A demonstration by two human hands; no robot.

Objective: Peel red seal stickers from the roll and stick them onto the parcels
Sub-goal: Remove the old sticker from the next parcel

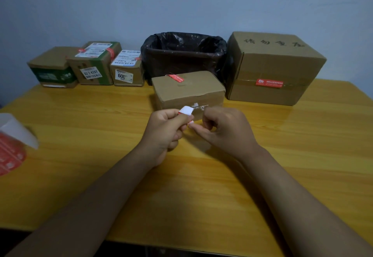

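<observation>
1. Both hands met above the wooden table [80, 119]; the left hand [164, 133] pinched a small white-backed red sticker [186, 111] between thumb and fingers.
2. The right hand [224, 128], fingers curled, picked at the sticker's lower edge.
3. The sticker roll [10, 155] lay at the far left; a brown parcel [187, 91] sat just behind the hands, a red seal [176, 77] on its top.

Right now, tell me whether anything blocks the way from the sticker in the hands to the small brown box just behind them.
Nothing visible does. The left hand and right hand pinch the red-and-white sticker piece directly in front of the small brown cardboard box, with only bare yellow wooden table between.
</observation>
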